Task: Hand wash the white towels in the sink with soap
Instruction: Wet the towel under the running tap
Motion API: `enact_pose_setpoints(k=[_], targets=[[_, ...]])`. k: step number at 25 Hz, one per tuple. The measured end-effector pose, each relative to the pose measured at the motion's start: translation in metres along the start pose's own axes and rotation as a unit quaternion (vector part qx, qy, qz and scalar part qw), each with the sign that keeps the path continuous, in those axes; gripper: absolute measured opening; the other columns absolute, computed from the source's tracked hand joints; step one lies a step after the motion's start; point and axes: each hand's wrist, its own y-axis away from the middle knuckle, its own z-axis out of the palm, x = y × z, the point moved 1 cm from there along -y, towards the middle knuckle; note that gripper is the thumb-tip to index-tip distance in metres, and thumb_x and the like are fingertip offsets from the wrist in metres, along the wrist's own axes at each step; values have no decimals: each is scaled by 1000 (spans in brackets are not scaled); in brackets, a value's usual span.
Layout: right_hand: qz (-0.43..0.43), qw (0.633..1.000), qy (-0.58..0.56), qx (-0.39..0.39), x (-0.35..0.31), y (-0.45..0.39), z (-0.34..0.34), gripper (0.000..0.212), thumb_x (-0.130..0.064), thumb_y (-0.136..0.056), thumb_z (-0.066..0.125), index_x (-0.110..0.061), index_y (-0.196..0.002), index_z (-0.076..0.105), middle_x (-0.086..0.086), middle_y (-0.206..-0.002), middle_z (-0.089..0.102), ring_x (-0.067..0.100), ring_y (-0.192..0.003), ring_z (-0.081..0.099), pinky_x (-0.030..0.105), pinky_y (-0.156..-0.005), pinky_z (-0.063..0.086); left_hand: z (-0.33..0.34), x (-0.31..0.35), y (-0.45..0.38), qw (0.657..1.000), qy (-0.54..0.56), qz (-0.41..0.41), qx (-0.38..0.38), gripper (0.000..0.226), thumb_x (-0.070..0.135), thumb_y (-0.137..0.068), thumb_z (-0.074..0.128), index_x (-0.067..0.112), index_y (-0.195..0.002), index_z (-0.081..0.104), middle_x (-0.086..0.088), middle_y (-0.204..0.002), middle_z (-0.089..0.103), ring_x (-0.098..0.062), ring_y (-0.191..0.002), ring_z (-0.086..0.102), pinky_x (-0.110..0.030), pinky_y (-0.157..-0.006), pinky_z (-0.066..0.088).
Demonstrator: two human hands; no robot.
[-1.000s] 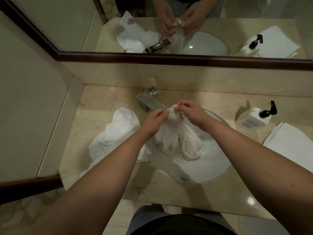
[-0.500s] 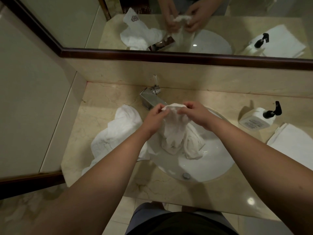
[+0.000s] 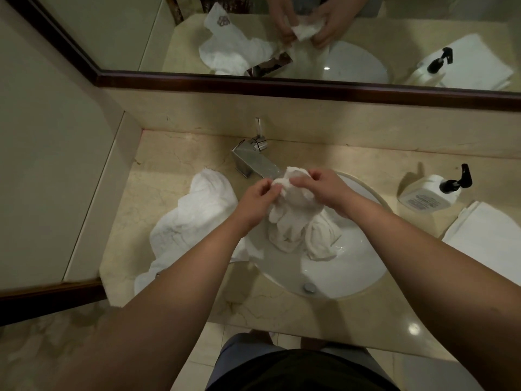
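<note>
Towel (image 3: 293,218), white and wet, hangs bunched over the sink (image 3: 338,266), its top gathered up between both hands just in front of the faucet (image 3: 255,163) and its lower folds trailing down onto the white basin. The left hand (image 3: 258,203) pinches the upper edge with curled fingers; the right hand (image 3: 324,190) grips the same bunch from the other side, thumb and fingertips closed on the cloth. Compared with a moment ago the two hands have drawn closer together, the stretch of towel that was held out between them now crumpled into a tight wad, and the bundle sits a little lower over the bowl. The hands have stayed at the same spot by the spout.

Off to the left a second white towel (image 3: 191,221) lies rumpled on the counter (image 3: 158,176), one corner drooping over the front edge, partly hidden by the left forearm. On the right a white soap bottle (image 3: 425,194) with a black pump lies tipped on its side, and just beside it a folded white cloth (image 3: 490,235) rests flat. The drain (image 3: 309,287) shows near the front of the basin. Above the backsplash the mirror (image 3: 310,38) repeats the hands, the wad and the bottle
</note>
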Motion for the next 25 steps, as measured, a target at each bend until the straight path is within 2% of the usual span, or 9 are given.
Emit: enact_pose_setpoints(k=[2,4,6,8,11,13,16,20,25], targets=[[26,998,29,-47,6,-3,4,34,-44,-87,71,-10,-84,70,2,-76,64,12,-68,58,28,-64,43,6,7,0,1000,4,10,-1,24,20,-104,48,16,-83,58,4,-79,58,-4,-71,53,-23,-70,46],[20,999,-6,-46,7,-5,8,30,-35,-90,70,-5,-88,72,5,-77,67,13,-68,61,28,-63,47,10,7,-1,999,-17,11,29,33,12,-102,43,21,-72,52,4,-72,53,-1,-62,48,-25,-65,41],[-6,999,-28,-21,8,-7,13,20,-26,-93,67,-7,-88,71,2,-76,67,9,-65,62,23,-61,49,12,-4,-4,998,-53,-2,32,29,25,-97,43,20,-69,52,-2,-76,56,-9,-68,51,-33,-68,40],[-3,999,-41,12,14,-11,16,18,-25,-95,64,-8,-93,69,1,-79,67,9,-67,62,24,-62,49,10,-25,-6,991,-122,-50,-1,31,45,-86,44,18,-77,58,-7,-87,62,-22,-80,55,-38,-74,43],[7,994,-70,82,29,-23,12,23,-28,-98,59,-7,-99,68,11,-91,70,22,-79,67,36,-73,53,1,-57,-13,982,-167,-90,-15,33,41,-99,52,9,-94,60,-3,-87,58,-21,-80,52,-34,-71,39],[18,992,-21,122,38,-33,7,33,-35,-99,55,-6,-110,66,15,-107,69,31,-98,66,44,-86,53,-7,-62,-18,989,-120,-72,40,35,35,-104,47,2,-101,59,-6,-90,59,-19,-81,52,-30,-71,41],[48,994,16,97,42,-40,20,52,-46,-97,55,-7,-131,54,3,-127,60,25,-115,58,41,-100,47,-7,-49,-22,995,-19,-52,78,29,31,-105,46,6,-107,61,0,-93,63,-10,-81,57,-16,-70,46],[69,997,-23,-23,37,-39,44,27,-44,-91,65,-18,-89,65,-11,-80,69,11,-75,65,20,-65,49,3,-38,-22,998,-13,-42,47,24,26,-104,49,8,-98,64,-2,-86,59,-10,-75,53,-24,-71,44],[31,999,-6,14,35,-41,44,29,-30,-96,62,-15,-70,62,0,-62,62,8,-52,57,21,-51,44,-3,-44,-24,989,-25,-100,110,26,31,-95,59,7,-85,64,-1,-75,58,-14,-66,52,-27,-61,42]])
